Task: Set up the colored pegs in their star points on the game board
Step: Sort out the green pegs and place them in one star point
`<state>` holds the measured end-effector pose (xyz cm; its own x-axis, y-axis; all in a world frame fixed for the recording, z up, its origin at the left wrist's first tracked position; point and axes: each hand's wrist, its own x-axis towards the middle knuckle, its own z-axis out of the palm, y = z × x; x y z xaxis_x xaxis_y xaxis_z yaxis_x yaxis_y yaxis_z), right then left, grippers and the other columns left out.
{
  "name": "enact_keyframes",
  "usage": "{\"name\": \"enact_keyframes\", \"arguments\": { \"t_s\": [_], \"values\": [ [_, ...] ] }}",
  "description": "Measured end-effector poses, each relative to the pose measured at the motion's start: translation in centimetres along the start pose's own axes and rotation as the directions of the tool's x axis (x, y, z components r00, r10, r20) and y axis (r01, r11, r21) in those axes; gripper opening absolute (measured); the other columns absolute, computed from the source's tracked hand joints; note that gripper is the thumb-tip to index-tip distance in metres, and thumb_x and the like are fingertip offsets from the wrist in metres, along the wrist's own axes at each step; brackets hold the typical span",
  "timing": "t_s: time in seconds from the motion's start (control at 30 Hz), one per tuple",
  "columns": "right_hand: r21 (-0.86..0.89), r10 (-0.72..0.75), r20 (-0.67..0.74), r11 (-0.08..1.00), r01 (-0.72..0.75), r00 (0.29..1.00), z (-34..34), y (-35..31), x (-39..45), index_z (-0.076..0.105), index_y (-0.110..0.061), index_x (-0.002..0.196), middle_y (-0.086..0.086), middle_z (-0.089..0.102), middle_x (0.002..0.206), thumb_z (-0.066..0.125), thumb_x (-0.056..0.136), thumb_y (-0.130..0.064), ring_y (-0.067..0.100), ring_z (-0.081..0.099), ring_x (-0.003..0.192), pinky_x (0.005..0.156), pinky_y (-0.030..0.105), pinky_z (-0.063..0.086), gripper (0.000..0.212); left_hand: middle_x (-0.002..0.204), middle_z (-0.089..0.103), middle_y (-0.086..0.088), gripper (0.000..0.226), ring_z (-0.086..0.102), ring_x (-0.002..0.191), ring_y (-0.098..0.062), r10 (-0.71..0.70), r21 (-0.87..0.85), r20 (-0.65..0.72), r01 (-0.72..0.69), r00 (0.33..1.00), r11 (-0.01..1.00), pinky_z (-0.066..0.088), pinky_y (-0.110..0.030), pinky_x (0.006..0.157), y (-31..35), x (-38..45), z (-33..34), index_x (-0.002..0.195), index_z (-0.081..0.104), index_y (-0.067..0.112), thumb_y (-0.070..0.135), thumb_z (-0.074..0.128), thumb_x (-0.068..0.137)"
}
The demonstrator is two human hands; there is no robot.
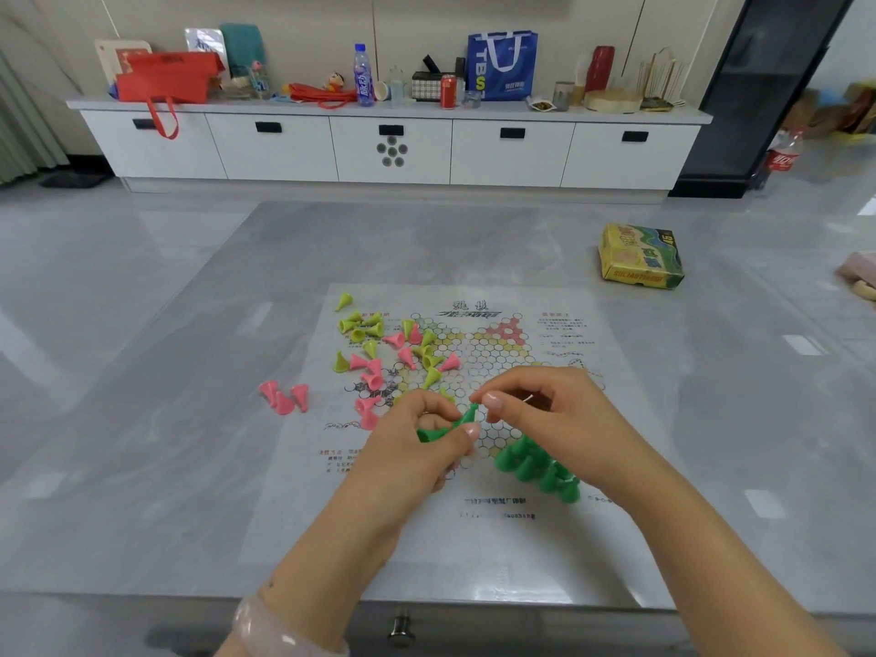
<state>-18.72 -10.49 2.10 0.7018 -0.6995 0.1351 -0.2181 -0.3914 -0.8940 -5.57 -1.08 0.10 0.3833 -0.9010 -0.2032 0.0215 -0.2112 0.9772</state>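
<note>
A yellow-green cardboard box (641,256) is lying on the grey marble table (142,419). Behind, a blue tote bag (502,66), red bag (166,78), blue-labelled bottle (362,78) and red can (448,91) are crowding a white cabinet (275,149).

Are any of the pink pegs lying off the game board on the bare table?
Yes, three pink pegs lie on the grey table, just past the left edge of the game board.

Grey table (142,467) carries game board (545,538), box (640,258), pink pegs (284,398).
</note>
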Motion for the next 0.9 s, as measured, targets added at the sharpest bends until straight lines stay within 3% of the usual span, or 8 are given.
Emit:
{"name": "enact_keyframes", "arguments": {
  "t_s": [0.17,0.3,0.4,0.47,0.6,0.77,0.9],
  "values": [
    [0.005,0.008,0.021,1.000,-0.008,1.000,0.2,0.2,0.1,0.071,-0.027,0.076,-0.012,0.070,0.078,0.064,0.081,-0.020,-0.001,0.062,0.069,0.064,0.010,0.048,0.011,0.064,0.061,-0.001,0.013,0.045,0.045,-0.005,0.013,0.025,0.006,-0.013,1.000,1.000,0.036,-0.013,0.043,0.0,0.0,0.2,0.086,0.055,0.019,0.019,0.066,0.081],
    [0.027,0.026,0.012,0.999,-0.026,1.000,-0.2,0.4,0.1,0.070,-0.029,0.074,-0.014,0.069,0.074,0.065,0.081,-0.022,-0.005,0.060,0.066,0.060,0.008,0.046,0.011,0.061,0.061,0.004,0.011,0.045,0.044,-0.003,0.018,0.029,0.019,-0.019,1.000,0.999,0.036,-0.012,0.041,0.0,-0.1,0.2,0.092,0.056,0.020,0.021,0.063,0.083],
    [0.002,0.062,-0.119,0.998,-0.062,0.991,-0.8,1.2,0.3,0.070,-0.031,0.072,-0.014,0.067,0.076,0.065,0.080,-0.025,-0.006,0.056,0.067,0.061,0.008,0.044,0.011,0.050,0.059,0.010,0.005,0.045,0.040,-0.003,-0.031,-0.072,0.014,0.032,0.999,0.997,0.034,-0.012,0.038,0.0,0.1,0.1,0.093,0.056,0.016,0.015,0.053,0.088],
    [-0.133,0.084,-0.213,0.985,-0.114,0.973,-1.1,2.0,0.6,0.067,-0.032,0.070,-0.012,0.061,0.080,0.064,0.081,-0.026,-0.004,0.051,0.076,0.071,0.013,0.039,0.013,0.054,0.060,0.004,0.013,0.047,0.042,-0.007,-0.111,-0.255,0.019,0.112,0.994,0.961,0.037,-0.015,0.038,0.1,0.5,0.1,0.091,0.056,0.011,0.004,0.045,0.089],
    [-0.447,0.098,-0.210,0.875,-0.184,0.973,-0.8,3.3,0.8,0.064,-0.030,0.075,-0.016,0.046,0.099,0.063,0.083,-0.026,0.009,0.035,0.109,0.092,0.023,0.025,0.008,0.065,0.061,-0.013,0.023,0.054,0.045,-0.016,-0.227,-0.592,0.096,0.239,0.969,0.770,0.046,-0.023,0.040,0.1,1.1,-0.4,0.084,0.054,0.003,-0.009,0.035,0.081],
    [-0.536,0.138,-0.220,0.810,-0.238,0.966,-0.7,3.5,0.9,0.069,-0.025,0.083,-0.004,0.048,0.127,0.062,0.083,-0.027,0.016,0.028,0.126,0.103,0.038,0.024,0.007,0.078,0.059,-0.018,0.028,0.058,0.050,-0.018,-0.212,-0.644,0.118,0.237,0.970,0.727,0.051,-0.024,0.046,0.1,0.7,-0.7,0.090,0.052,0.000,-0.014,0.031,0.077],
    [-0.551,0.179,-0.190,0.795,-0.256,0.965,-0.8,3.6,0.9,0.069,-0.025,0.084,-0.003,0.045,0.131,0.062,0.083,-0.028,0.017,0.026,0.128,0.104,0.037,0.023,0.008,0.059,0.068,-0.011,0.019,0.060,0.047,-0.015,-0.202,-0.622,0.119,0.231,0.972,0.748,0.051,-0.023,0.045,0.2,0.7,-0.8,0.094,0.051,0.001,-0.010,0.039,0.084]
  ]
}}
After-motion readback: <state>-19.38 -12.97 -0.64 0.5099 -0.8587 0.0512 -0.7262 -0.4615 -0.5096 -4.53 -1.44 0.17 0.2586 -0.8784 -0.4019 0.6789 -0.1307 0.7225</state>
